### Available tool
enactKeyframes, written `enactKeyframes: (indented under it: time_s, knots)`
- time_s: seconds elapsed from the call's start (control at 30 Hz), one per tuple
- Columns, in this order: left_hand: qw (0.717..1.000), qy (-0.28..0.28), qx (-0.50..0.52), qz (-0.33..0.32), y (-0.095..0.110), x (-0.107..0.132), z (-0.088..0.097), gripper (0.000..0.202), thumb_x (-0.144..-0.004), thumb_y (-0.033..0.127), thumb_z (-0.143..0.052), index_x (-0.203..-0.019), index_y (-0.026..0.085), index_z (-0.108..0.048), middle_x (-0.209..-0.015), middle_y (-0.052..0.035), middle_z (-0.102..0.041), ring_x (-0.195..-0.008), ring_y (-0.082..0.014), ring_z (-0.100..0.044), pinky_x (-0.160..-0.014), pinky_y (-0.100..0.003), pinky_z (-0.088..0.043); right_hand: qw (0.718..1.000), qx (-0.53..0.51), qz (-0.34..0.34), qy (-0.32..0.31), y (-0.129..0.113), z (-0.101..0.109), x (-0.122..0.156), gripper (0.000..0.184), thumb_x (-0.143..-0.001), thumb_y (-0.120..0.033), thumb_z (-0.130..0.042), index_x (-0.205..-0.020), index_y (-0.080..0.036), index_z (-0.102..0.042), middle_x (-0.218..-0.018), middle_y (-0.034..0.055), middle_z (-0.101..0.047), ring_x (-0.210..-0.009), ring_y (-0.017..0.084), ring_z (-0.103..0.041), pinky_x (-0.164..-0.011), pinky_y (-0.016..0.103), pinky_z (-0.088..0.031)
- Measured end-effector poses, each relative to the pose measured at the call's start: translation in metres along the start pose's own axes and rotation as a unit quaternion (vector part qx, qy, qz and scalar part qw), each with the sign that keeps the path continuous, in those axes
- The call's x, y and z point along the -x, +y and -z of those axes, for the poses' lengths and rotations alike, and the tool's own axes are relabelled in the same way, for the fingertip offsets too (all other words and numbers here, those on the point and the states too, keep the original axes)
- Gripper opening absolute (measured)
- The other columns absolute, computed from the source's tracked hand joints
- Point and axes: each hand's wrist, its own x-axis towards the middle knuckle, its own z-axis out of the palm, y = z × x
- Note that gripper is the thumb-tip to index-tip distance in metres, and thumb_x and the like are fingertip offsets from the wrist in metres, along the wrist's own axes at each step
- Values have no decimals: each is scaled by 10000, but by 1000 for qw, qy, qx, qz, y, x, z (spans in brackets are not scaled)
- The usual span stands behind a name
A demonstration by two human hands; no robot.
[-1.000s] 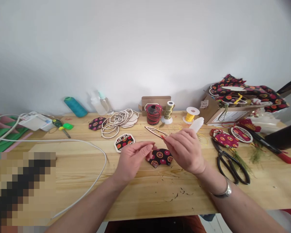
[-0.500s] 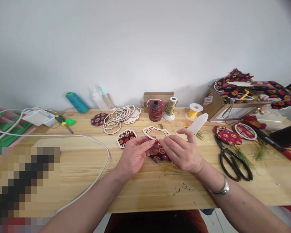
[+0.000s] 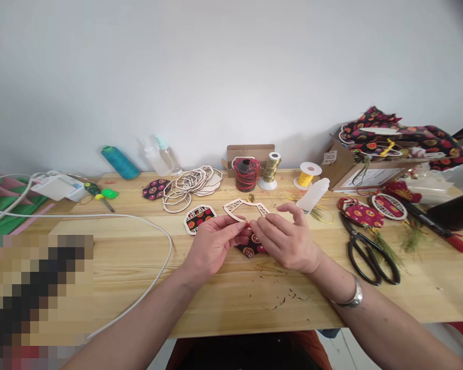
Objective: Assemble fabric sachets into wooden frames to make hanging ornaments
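Note:
My left hand (image 3: 212, 241) pinches the lower left edge of a pale openwork wooden frame (image 3: 235, 205) between thumb and fingers. Close against it, my right hand (image 3: 287, 239) has its fingertips together on a bit of red cord (image 3: 247, 224) at the frame's lower edge; its index finger is raised. Below the hands lies a dark piece covered in patterned fabric (image 3: 249, 250), partly hidden by my fingers. To the left rests a wood-framed fabric ornament (image 3: 199, 218).
Behind stand a spool of red cord (image 3: 247, 174), a gold thread spool (image 3: 270, 172), a yellow spool (image 3: 305, 177) and a white squeeze bottle (image 3: 314, 196). Black scissors (image 3: 370, 257) lie to the right. A stack of wooden frames (image 3: 191, 186) and a white cable (image 3: 165, 234) are leftward.
Both hands stay at the frame and cord, with only slight finger movement. The whole view has shifted a little.

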Motion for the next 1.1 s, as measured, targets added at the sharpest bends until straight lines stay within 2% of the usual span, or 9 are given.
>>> enactKeyframes:
  time_s: [0.23, 0.47, 0.6, 0.7, 0.93, 1.1]
  knots:
    - [1000, 7, -4, 1, 1, 0, 0, 168, -622, 190, -823, -740, 111, -733, -671, -38, -712, -621, -126, -663, -588, -220, -540, 1000, -15, 0, -8, 0, 0, 1, 157, -906, -103, -505, -883, -151, -653, -824, 26, -692, -764, 143, -548, -850, 423, -363]
    - [1000, 10, -20, 8, 2, -1, 2, 184, -608, 197, -836, -730, 116, -725, -682, -46, -726, -605, -127, -663, -598, -237, -540, 999, -42, -24, -25, 2, 1, 1, 196, -921, -89, -470, -980, -168, -640, -815, 16, -690, -790, 157, -562, -857, 421, -353]
    - [999, 23, -21, 11, 3, -2, 1, 215, -582, 207, -850, -727, 113, -721, -683, -54, -730, -593, -128, -658, -580, -237, -529, 994, -84, -65, -15, 5, -3, 2, 191, -925, -104, -470, -991, -172, -636, -820, 21, -702, -783, 152, -571, -866, 406, -357]
    - [999, 26, -22, 10, 3, -2, 2, 231, -573, 212, -853, -733, 109, -721, -673, -60, -730, -578, -131, -654, -567, -236, -521, 986, -127, -104, -5, 6, -7, 2, 164, -909, -107, -493, -960, -173, -634, -832, 22, -714, -776, 152, -582, -815, 381, -374]
    - [1000, 13, -22, 11, 1, -3, 3, 182, -618, 186, -825, -748, 108, -725, -671, -59, -734, -581, -130, -659, -581, -233, -521, 952, -223, -208, 16, 4, -12, 3, 97, -895, -164, -562, -907, -184, -656, -852, 43, -709, -790, 168, -579, -714, 348, -396]
    - [999, 8, -26, 17, 2, -2, 2, 182, -616, 186, -820, -745, 105, -721, -674, -61, -731, -572, -132, -658, -584, -242, -524, 950, -228, -211, 14, 2, -10, 1, 110, -881, -180, -586, -897, -194, -694, -824, 49, -669, -781, 174, -558, -702, 356, -399]
